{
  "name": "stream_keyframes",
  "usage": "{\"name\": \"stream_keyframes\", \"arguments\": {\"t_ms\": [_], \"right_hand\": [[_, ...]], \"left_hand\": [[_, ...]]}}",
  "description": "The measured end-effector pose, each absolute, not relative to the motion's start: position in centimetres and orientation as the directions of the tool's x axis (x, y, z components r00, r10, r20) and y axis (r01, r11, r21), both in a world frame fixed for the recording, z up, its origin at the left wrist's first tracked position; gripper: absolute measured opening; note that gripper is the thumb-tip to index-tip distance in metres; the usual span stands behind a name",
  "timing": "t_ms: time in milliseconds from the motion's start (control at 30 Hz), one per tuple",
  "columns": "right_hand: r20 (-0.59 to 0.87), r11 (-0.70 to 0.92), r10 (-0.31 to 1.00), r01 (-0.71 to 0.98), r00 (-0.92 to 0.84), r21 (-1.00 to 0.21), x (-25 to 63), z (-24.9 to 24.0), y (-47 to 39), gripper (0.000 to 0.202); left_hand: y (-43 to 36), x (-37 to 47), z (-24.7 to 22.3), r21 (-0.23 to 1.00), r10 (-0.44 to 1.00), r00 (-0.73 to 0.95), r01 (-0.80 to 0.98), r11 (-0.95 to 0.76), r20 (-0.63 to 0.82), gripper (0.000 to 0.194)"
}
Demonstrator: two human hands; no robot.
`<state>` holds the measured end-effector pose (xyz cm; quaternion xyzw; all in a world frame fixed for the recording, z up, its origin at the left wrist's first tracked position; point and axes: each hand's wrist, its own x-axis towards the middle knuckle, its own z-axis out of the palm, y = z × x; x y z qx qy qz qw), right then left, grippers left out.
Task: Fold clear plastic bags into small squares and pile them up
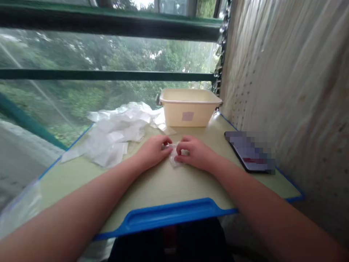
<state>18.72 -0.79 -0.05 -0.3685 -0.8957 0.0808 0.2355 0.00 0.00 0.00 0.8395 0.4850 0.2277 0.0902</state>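
Bare forearms (89, 203) enter from the lower corners and converge over the bench (152, 189). Between the fingertips, at mid-surface, lies a small clear packet (175, 160), thin, crinkled and apparently plastic. Left hand (155, 151): partly closed, fingers curled, thumb at the packet's left edge. Right hand (197, 153): partly closed, index finger bent towards the thumb, at the right edge. Blur prevents telling whether either pinch is firm. Working from opposite sides presumably keeps so light an item steady.

Soft, translucent white sheets or bags (109, 134) are heaped loosely at left, probably for easy reach. Beyond the hands stands a smooth cream tub (174, 116), rectangular and flared, rim upward. A flat dark phone (237, 151) lies at right, apparently set aside from the working area. Blue edging (174, 214) with a moulded recess borders the bench's near side.
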Motion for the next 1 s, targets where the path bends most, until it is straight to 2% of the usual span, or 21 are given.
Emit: {"name": "stream_keyframes", "arguments": {"t_ms": [167,300,467,600,800,900,1000], "right_hand": [[0.347,0.754,0.652,0.623,-0.674,-0.207,19.6,1.4,-1.8,0.027],[0.29,0.747,0.665,0.617,-0.689,-0.246,20.3,2.2,-2.4,0.02],[0.258,0.72,0.694,0.631,-0.673,-0.289,20.4,2.3,-2.6,0.026],[0.236,0.741,0.671,0.624,-0.703,-0.247,20.3,2.2,-2.7,0.024],[0.235,0.776,0.63,0.613,-0.741,-0.148,20.1,2.0,-2.6,0.024],[0.252,0.785,0.615,0.611,-0.747,-0.106,19.9,1.9,-2.5,0.023],[0.256,0.78,0.62,0.616,-0.742,-0.106,19.7,2.0,-2.6,0.022]], "left_hand": [[-0.1,-0.1,-0.1,0.367,0.851,0.436,0.77,-0.522,0.295,0.022],[0.0,-0.1,-0.1,0.362,0.852,0.432,0.774,-0.519,0.297,0.023],[0.0,0.0,0.0,0.36,0.852,0.437,0.775,-0.519,0.287,0.023],[0.0,0.3,0.1,0.37,0.854,0.423,0.774,-0.514,0.302,0.021],[-0.3,0.7,0.2,0.382,0.843,0.359,0.771,-0.509,0.4,0.016],[-0.6,0.9,0.3,0.308,0.805,0.381,0.781,-0.543,0.454,0.015],[-1.2,1.2,0.5,0.141,0.76,0.457,0.808,-0.572,0.463,0.017]]}}
